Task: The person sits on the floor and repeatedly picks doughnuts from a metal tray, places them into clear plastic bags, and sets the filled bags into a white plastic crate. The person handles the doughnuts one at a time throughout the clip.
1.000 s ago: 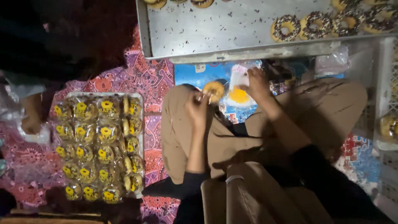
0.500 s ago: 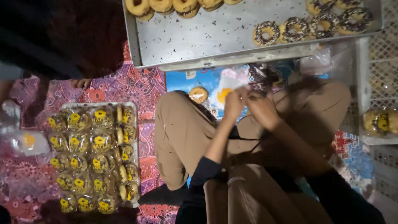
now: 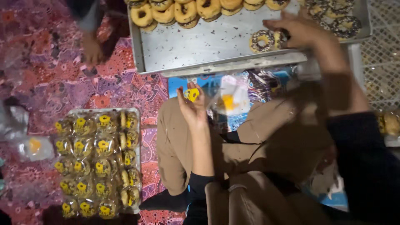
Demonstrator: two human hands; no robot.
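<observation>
My left hand (image 3: 192, 106) is raised over my left knee, palm up, pinching the edge of a clear plastic bag (image 3: 231, 99) with a yellow label. My right hand (image 3: 296, 30) reaches forward onto the metal baking tray (image 3: 196, 50), its fingers curled around a chocolate-sprinkled doughnut (image 3: 282, 38). Another sprinkled doughnut (image 3: 261, 40) lies just left of it. Plain glazed doughnuts (image 3: 175, 11) line the tray's far edge. More sprinkled ones (image 3: 339, 23) sit at the far right of the tray.
A flat tray of bagged doughnuts with yellow labels (image 3: 98, 162) lies on the patterned mat (image 3: 50, 83) to my left. Another person's hand (image 3: 92, 51) rests at the upper left. A white lattice crate (image 3: 381, 62) stands at the right.
My right hand left the bag and reached up to the metal tray, onto a sprinkled doughnut. My left hand stays low with the bag. The view has moved closer.
</observation>
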